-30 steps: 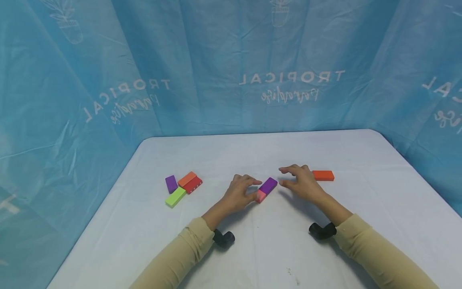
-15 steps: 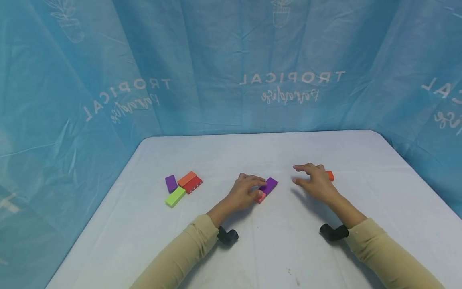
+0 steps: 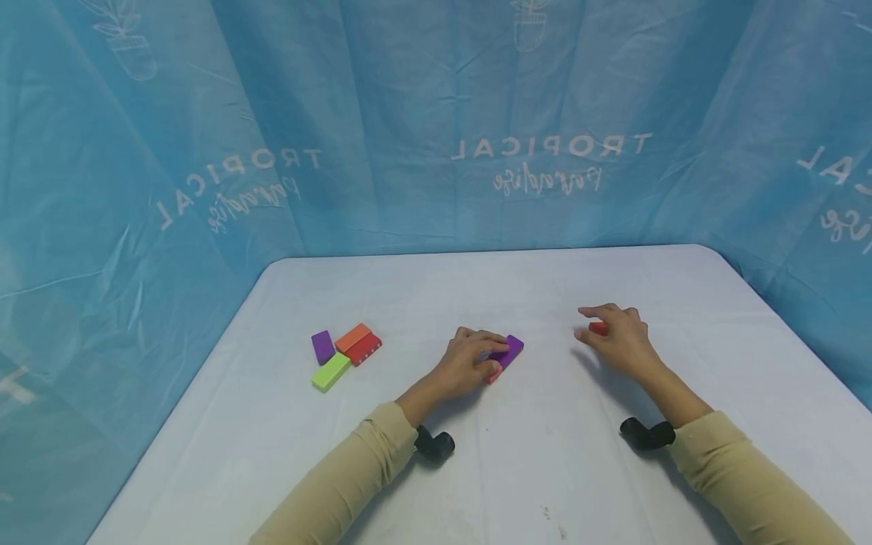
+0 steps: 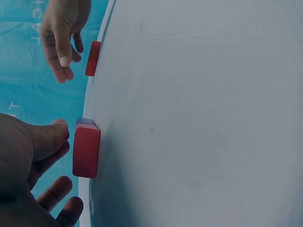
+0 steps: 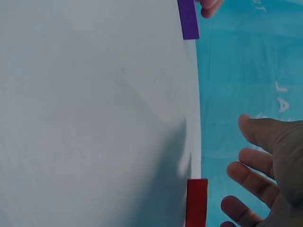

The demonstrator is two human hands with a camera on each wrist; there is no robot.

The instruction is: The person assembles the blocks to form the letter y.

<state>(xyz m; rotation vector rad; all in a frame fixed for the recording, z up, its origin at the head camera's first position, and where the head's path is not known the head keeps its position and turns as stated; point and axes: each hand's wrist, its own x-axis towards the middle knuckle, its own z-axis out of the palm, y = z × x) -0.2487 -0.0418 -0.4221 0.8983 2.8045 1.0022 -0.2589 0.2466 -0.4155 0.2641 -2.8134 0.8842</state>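
Where the table (image 3: 531, 439) bears a red block (image 5: 196, 204), the right hand (image 3: 621, 337) hovers.

Curtained-off tabletop booth, blue sheeting (image 3: 409, 91) on three sides, white-covered table (image 3: 518, 469), mirrored "Tropical Paradise" lettering (image 3: 552, 147), printed potted plants (image 3: 529, 26).

Your left sleeve (image 3: 341, 477) and right sleeve (image 3: 756, 477) are plain khaki with broad cuffs (image 3: 393, 425); a black, bent, round-ended wrist camera (image 3: 437, 447) sits beside each.

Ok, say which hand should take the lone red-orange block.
Probably the right hand: it hovers open close by that red-orange block, while the left hand is farther off, at the purple block.
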